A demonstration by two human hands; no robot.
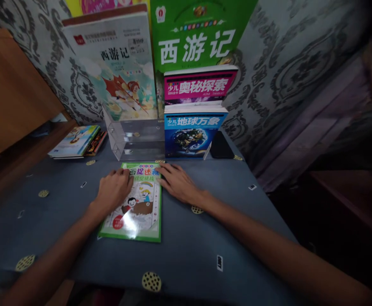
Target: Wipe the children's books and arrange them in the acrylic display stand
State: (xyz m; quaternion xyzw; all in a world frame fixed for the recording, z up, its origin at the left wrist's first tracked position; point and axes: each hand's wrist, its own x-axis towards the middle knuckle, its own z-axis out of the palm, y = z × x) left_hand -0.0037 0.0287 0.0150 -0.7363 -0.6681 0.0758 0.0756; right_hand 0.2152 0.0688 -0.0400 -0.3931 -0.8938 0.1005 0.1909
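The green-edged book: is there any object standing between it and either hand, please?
Nothing visible stands in the way. The left hand lies over the upper left edge of the green-edged book, and the fingers of the right hand reach its upper right edge.

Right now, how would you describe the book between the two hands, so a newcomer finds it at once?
Find the clear stepped stand on the gray-blue tablecloth. In front of it, a green-bordered children's book lies between the left hand and the right hand. Unlike the other books, it lies flat and unstacked, with cartoon figures and a rainbow.
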